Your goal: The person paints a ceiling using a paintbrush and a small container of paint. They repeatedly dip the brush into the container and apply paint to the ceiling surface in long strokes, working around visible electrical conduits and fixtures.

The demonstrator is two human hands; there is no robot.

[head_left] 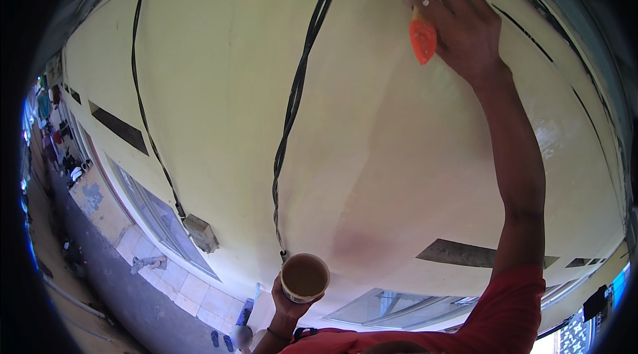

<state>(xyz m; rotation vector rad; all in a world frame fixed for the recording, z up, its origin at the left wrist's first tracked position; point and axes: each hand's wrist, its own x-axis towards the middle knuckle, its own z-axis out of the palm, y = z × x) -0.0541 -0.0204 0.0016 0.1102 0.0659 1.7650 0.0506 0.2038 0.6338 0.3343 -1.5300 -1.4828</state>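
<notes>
High on a pale cream wall (219,108), my right hand (462,25) is closed around a paintbrush (423,38) with an orange handle end. Its pale bristles meet the wall near a dark cable, and white specks mark the fingers. Low in the middle, my left hand (289,306) grips a round tub (305,278) from beneath and the side. Brownish-looking liquid shows inside the tub. Just above it ends a bundle of twisted black cables (292,108) that runs down the wall.
Another black cable (136,82) drops to a small grey box (200,233) at left. Dark slots (119,128) and windows (156,211) break the wall. Far below lie a tiled ledge (176,273), a grey walkway (113,248) and a pair of slippers (221,339).
</notes>
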